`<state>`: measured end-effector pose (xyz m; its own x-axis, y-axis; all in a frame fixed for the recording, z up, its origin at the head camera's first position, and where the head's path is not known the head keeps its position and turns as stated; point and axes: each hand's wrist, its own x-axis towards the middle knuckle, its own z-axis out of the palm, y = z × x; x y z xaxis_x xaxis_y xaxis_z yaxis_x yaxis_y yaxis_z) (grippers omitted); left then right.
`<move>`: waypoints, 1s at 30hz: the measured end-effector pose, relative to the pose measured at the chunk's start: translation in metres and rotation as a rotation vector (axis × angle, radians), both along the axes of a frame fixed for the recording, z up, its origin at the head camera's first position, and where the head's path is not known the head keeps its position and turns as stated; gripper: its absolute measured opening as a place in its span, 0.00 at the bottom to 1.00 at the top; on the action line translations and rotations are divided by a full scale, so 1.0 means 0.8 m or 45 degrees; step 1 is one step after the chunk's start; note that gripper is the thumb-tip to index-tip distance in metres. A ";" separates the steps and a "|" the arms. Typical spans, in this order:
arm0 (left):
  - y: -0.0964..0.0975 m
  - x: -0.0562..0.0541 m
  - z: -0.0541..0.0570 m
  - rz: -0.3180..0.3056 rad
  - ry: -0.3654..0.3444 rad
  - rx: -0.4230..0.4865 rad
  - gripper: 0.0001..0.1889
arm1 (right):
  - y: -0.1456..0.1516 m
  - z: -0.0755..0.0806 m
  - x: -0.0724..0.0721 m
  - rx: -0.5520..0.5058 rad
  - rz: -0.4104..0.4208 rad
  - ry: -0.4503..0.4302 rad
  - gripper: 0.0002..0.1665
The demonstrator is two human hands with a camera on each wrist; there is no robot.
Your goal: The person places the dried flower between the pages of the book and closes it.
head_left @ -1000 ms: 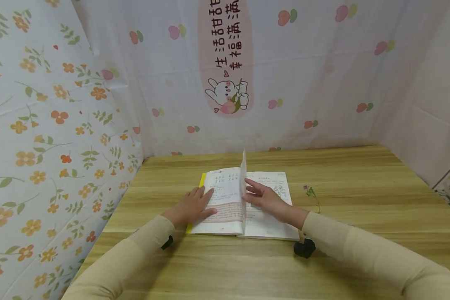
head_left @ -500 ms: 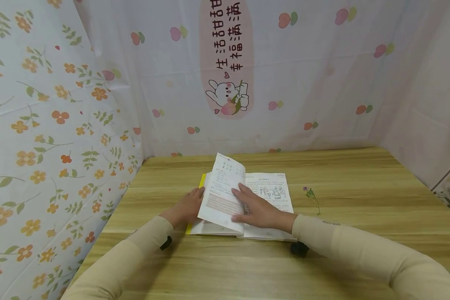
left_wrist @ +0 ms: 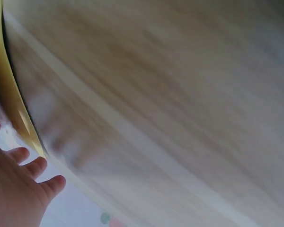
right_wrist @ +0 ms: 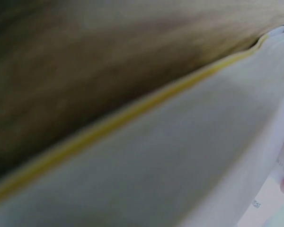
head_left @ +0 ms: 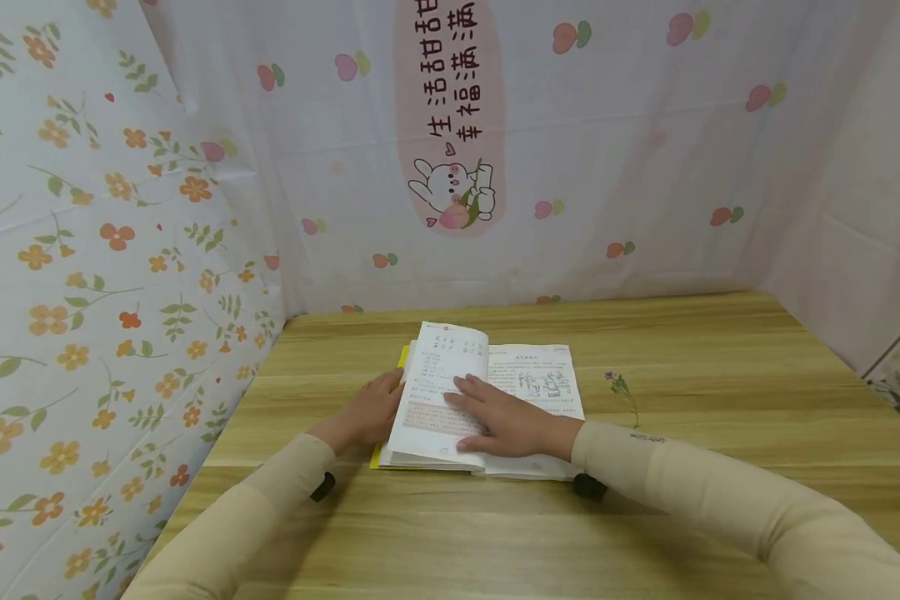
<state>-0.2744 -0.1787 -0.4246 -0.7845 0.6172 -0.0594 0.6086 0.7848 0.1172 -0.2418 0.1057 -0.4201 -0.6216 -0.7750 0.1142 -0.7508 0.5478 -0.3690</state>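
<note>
An open book [head_left: 534,360] with printed pages and a yellow cover lies on the wooden table. Across its left half, a turned page [head_left: 438,354] slants with its outer edge raised a little. My right hand [head_left: 506,421] rests on this page near the spine, fingers extended to the left. At the book's left edge is my left hand [head_left: 367,408], its fingertips partly hidden behind the page. The left wrist view shows that hand's spread fingers beside the yellow cover [left_wrist: 12,90]. In the right wrist view the book's page edges [right_wrist: 156,156] fill the foreground, with fingertips at the right border.
A small purple flower [head_left: 621,387] with a green stem lies on the table [head_left: 720,375] to the right of the book. Behind the table hangs a white printed cloth [head_left: 607,167], and a floral cloth [head_left: 82,292] hangs on the left.
The upright page has swung over to the left half, pushed by my right hand, which moved left with it. My left hand has drawn back from the left page to the book's edge.
</note>
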 end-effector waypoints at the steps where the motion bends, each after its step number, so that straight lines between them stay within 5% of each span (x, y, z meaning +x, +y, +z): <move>1: -0.002 0.000 0.000 0.005 0.009 0.030 0.29 | -0.001 -0.001 0.000 0.012 0.001 0.005 0.47; 9: -0.013 -0.005 -0.001 0.054 0.023 0.229 0.27 | -0.006 -0.002 0.000 0.125 0.020 0.053 0.45; 13: -0.013 -0.004 0.003 0.085 0.102 0.293 0.26 | -0.011 -0.002 0.000 0.223 0.039 0.091 0.45; 17: -0.009 -0.007 0.005 0.123 0.152 0.284 0.26 | -0.015 -0.002 -0.001 0.307 0.049 0.127 0.44; 30: 0.010 -0.006 0.006 0.004 -0.049 0.053 0.39 | -0.028 -0.002 -0.003 0.405 0.063 0.171 0.43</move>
<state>-0.2794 -0.1709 -0.4196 -0.7841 0.6174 -0.0637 0.6005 0.7806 0.1734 -0.2438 0.0834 -0.4218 -0.5782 -0.8137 -0.0596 -0.8096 0.5812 -0.0816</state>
